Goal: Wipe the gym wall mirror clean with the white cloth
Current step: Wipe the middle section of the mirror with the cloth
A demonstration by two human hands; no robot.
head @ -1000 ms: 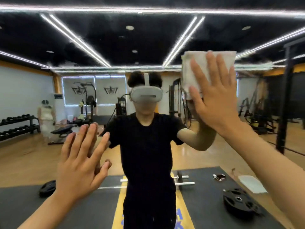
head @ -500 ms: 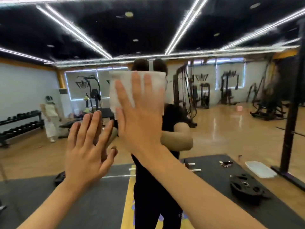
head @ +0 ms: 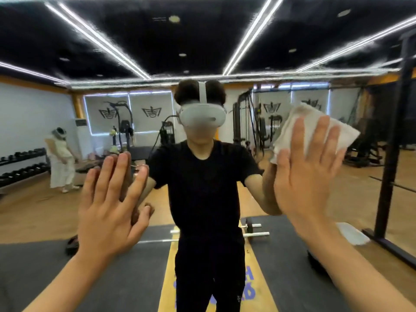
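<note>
Pressing the white cloth (head: 309, 118) flat to the gym wall mirror (head: 351, 194) with the right hand (head: 308, 174), fingers straight and splayed, bearing on the fabric rather than clutching it; cloth crumpled, to the upper right of the reflected figure (head: 207, 188), at about head height, with corners poking past the fingertips. Bracing lower and to the left with the left hand (head: 108, 203), likewise spread wide and bare, fingertips meeting their own reflection on the glass; holding nothing. Hard to judge cleanliness from here; no obvious streaks, smears or wet trails around either hand, though possibly hidden by blur and glare. Judged as mid-wipe, somewhere in the middle band of the pane; probably left to cover: the upper reach under the reflected ceiling lights (head: 247, 34), the lower part by the floor mats (head: 112, 266), and the far side beside the black upright (head: 391, 154).
</note>
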